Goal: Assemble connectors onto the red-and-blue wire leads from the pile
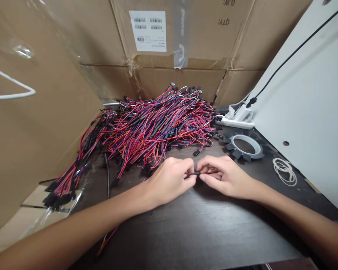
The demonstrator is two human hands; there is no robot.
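Both hands meet over the dark table, pinching one thin red and black wire cable with a dark section between the fingertips. My left hand is closed on its left part, and the rest of the cable there is hidden by the hand. Close beside it, my right hand grips the cable with thumb and fingers, and a red length shows inside the palm. Just behind the hands lies a large heap of red, blue and black wire harnesses with black connectors.
Right of the heap lies a roll with dark tape strips. Near it are a coiled white cord and a white power strip. A bundle of harnesses hangs at the left edge. Cardboard and a white panel enclose the table.
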